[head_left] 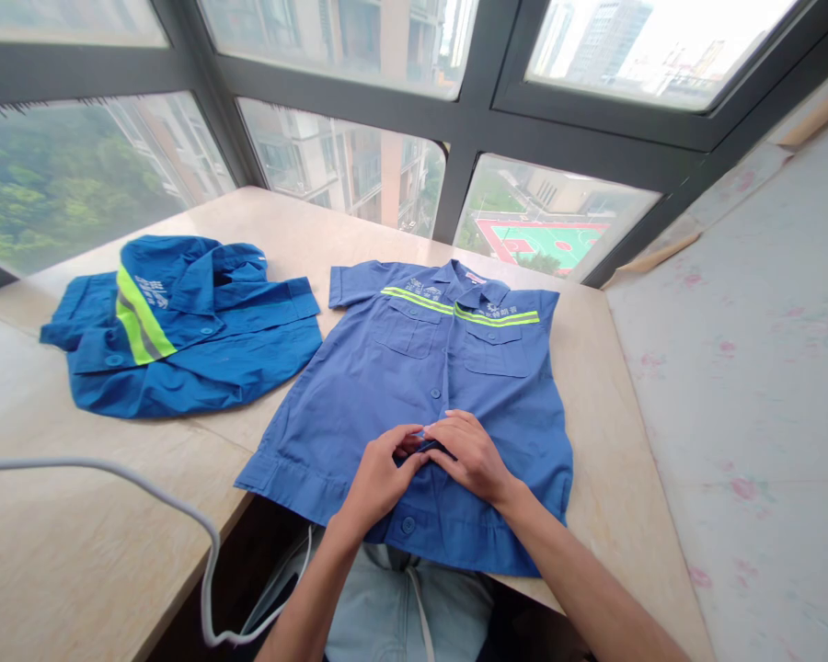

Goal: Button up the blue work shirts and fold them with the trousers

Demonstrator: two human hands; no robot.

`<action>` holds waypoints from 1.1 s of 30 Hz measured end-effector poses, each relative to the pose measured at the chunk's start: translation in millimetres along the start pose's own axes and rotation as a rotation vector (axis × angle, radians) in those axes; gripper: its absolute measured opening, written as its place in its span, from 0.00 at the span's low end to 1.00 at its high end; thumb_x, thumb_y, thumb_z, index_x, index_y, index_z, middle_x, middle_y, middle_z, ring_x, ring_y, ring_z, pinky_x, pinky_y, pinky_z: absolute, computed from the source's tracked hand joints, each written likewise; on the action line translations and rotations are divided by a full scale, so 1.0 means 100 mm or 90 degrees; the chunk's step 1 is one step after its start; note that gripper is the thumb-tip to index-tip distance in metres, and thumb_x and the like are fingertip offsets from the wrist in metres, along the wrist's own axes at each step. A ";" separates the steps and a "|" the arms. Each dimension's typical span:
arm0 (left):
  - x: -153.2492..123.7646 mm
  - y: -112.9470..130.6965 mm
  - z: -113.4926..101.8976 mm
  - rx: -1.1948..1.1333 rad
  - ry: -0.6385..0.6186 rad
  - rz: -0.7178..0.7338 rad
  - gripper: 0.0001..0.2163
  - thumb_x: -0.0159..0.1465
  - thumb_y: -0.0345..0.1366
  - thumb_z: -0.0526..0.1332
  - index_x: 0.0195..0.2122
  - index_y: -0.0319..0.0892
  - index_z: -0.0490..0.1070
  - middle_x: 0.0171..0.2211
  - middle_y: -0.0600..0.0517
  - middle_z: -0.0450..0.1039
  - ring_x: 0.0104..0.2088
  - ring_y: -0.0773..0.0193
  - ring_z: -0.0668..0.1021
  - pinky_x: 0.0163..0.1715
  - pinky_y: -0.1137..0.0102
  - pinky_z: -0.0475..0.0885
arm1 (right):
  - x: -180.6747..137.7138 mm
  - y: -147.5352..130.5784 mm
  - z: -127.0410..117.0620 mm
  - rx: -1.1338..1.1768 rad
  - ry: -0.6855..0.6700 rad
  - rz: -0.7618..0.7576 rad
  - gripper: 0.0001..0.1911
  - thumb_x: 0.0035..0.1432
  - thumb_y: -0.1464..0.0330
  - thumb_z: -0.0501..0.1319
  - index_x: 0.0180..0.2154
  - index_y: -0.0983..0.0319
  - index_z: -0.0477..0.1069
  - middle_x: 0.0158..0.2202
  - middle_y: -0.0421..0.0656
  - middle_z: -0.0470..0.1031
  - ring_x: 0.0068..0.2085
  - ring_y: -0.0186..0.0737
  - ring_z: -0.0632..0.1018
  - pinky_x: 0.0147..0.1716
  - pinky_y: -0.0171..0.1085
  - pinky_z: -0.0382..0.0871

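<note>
A blue short-sleeved work shirt [359, 386] lies spread front side up, its collar towards the window and its hem hanging over the near edge. A yellow-green stripe crosses the chest above two flap pockets. My left hand [386, 469] and my right hand [473, 455] meet at the front placket in the lower middle, fingertips pinched together on the cloth. Whatever button sits between the fingers is hidden. One button [435, 393] shows just above my hands, and another button [408, 525] is visible below them near the hem.
Left of the shirt lies a bunched, brighter blue work jacket [248, 349] with a wide reflective stripe. A white cable [158, 496] loops across the left side and down past the edge. Windows border the beige counter [614, 441] behind, and a papered wall [752, 368] rises at right.
</note>
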State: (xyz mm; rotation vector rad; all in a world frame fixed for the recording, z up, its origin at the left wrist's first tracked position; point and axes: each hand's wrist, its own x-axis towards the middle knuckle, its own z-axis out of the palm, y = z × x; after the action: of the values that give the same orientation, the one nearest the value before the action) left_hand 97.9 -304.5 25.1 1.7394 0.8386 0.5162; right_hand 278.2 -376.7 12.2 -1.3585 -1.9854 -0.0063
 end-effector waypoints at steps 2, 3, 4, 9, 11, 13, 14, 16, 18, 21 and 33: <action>-0.01 -0.02 0.01 0.031 0.006 0.021 0.14 0.62 0.34 0.62 0.50 0.43 0.74 0.43 0.49 0.80 0.41 0.61 0.80 0.44 0.67 0.74 | -0.01 0.01 0.00 0.010 0.000 0.003 0.10 0.65 0.70 0.59 0.49 0.62 0.70 0.41 0.46 0.80 0.44 0.40 0.80 0.54 0.48 0.68; -0.02 -0.04 0.01 0.049 0.010 0.033 0.14 0.62 0.33 0.61 0.50 0.43 0.74 0.43 0.49 0.79 0.41 0.61 0.80 0.44 0.67 0.74 | -0.01 0.02 0.00 0.012 0.001 0.002 0.11 0.65 0.71 0.59 0.49 0.62 0.70 0.41 0.46 0.80 0.44 0.40 0.80 0.54 0.48 0.68; -0.03 -0.05 0.02 0.065 0.016 0.045 0.15 0.62 0.32 0.61 0.50 0.43 0.74 0.43 0.49 0.79 0.40 0.62 0.80 0.44 0.67 0.74 | -0.01 0.02 0.00 0.013 0.002 -0.001 0.11 0.65 0.71 0.60 0.49 0.62 0.70 0.41 0.46 0.80 0.44 0.40 0.80 0.54 0.48 0.68; -0.05 -0.11 0.10 0.120 0.075 0.105 0.16 0.60 0.26 0.59 0.49 0.43 0.74 0.39 0.50 0.79 0.38 0.63 0.79 0.41 0.68 0.75 | -0.03 0.05 0.02 0.017 0.003 -0.007 0.13 0.65 0.71 0.60 0.51 0.63 0.71 0.41 0.46 0.81 0.43 0.40 0.80 0.53 0.48 0.68; -0.04 -0.13 0.13 0.131 0.096 0.122 0.15 0.60 0.25 0.59 0.47 0.43 0.74 0.38 0.51 0.79 0.38 0.63 0.79 0.39 0.68 0.74 | -0.03 0.06 0.02 0.028 0.005 0.000 0.14 0.65 0.71 0.61 0.52 0.63 0.70 0.42 0.47 0.81 0.43 0.41 0.80 0.53 0.48 0.69; -0.04 -0.13 0.15 0.137 0.110 0.130 0.14 0.61 0.25 0.59 0.46 0.43 0.74 0.38 0.51 0.79 0.38 0.63 0.79 0.39 0.68 0.74 | -0.04 0.08 0.03 0.044 0.005 0.009 0.15 0.65 0.70 0.61 0.53 0.62 0.70 0.42 0.47 0.81 0.43 0.41 0.80 0.52 0.48 0.70; -0.03 -0.13 0.16 0.138 0.115 0.131 0.13 0.61 0.26 0.59 0.46 0.43 0.74 0.38 0.51 0.79 0.37 0.63 0.79 0.38 0.69 0.74 | -0.05 0.08 0.04 0.052 0.004 0.013 0.16 0.65 0.69 0.61 0.54 0.61 0.69 0.43 0.47 0.81 0.43 0.41 0.80 0.52 0.48 0.70; -0.03 -0.13 0.16 0.141 0.122 0.132 0.12 0.61 0.26 0.59 0.45 0.43 0.74 0.37 0.51 0.79 0.37 0.63 0.79 0.38 0.69 0.74 | -0.06 0.10 0.04 0.067 0.000 0.021 0.17 0.65 0.69 0.61 0.55 0.60 0.69 0.43 0.46 0.81 0.44 0.42 0.80 0.52 0.49 0.70; -0.03 -0.13 0.17 0.148 0.125 0.134 0.12 0.61 0.26 0.59 0.44 0.44 0.74 0.37 0.52 0.79 0.37 0.63 0.79 0.37 0.69 0.74 | -0.07 0.12 0.04 0.080 -0.003 0.027 0.18 0.65 0.70 0.61 0.56 0.60 0.68 0.43 0.46 0.81 0.44 0.41 0.80 0.52 0.49 0.70; -0.04 -0.13 0.17 0.158 0.127 0.139 0.12 0.61 0.25 0.59 0.43 0.44 0.74 0.37 0.52 0.79 0.37 0.63 0.79 0.38 0.69 0.73 | -0.08 0.13 0.04 0.086 -0.004 0.027 0.19 0.65 0.72 0.60 0.57 0.60 0.68 0.44 0.46 0.81 0.44 0.41 0.80 0.52 0.49 0.70; -0.05 -0.13 0.18 0.159 0.136 0.140 0.11 0.62 0.26 0.58 0.42 0.44 0.74 0.36 0.53 0.78 0.36 0.64 0.78 0.37 0.69 0.72 | -0.07 0.08 0.04 0.012 -0.002 -0.018 0.18 0.63 0.75 0.58 0.54 0.62 0.69 0.43 0.48 0.80 0.44 0.41 0.80 0.50 0.49 0.72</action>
State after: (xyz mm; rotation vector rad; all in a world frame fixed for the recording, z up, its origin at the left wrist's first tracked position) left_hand 103.5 -317.3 7.8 2.0460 0.8948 0.7820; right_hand 284.1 -377.2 2.6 -1.3193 -2.0031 0.0007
